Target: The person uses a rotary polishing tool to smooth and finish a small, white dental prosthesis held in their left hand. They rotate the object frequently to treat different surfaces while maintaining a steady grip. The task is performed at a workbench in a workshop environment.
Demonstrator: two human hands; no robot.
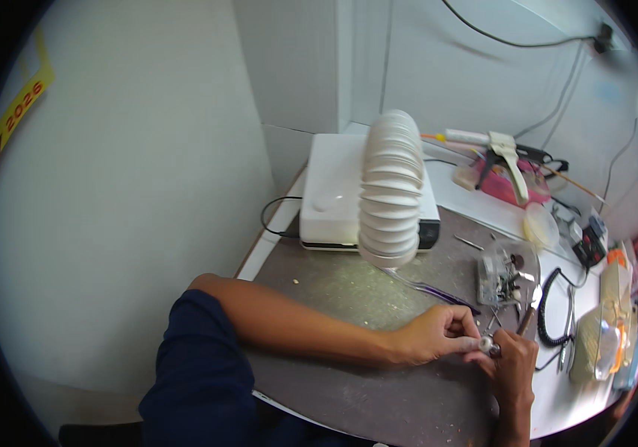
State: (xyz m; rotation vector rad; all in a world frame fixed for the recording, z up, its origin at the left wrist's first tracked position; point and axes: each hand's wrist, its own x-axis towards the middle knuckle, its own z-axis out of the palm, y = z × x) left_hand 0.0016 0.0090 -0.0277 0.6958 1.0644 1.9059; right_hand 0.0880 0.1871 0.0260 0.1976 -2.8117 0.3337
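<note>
My left hand (438, 335) reaches across from the left, thumb and fingertips pinched together. Against them my right hand (513, 365) is closed, its fingers curled round a small round-ended whitish piece (487, 344). Whatever the left fingertips pinch is too small to make out. A brown-handled tool (527, 320) with a shiny end rises beside the right hand's knuckles; I cannot tell whether that hand holds it. Just beyond the hands stands a clear plastic box (489, 287) of small metal tools and bits. A purple-handled brush (446, 295) lies beyond the left hand.
A white machine (332, 186) with a ribbed white hose (391, 186) stands at the back. Right of it are a pink tray (509, 186), a white applicator gun (509, 153) and a round tub (540, 226). A coiled black cord (546, 309) and a yellowish container (595, 346) lie at the right.
</note>
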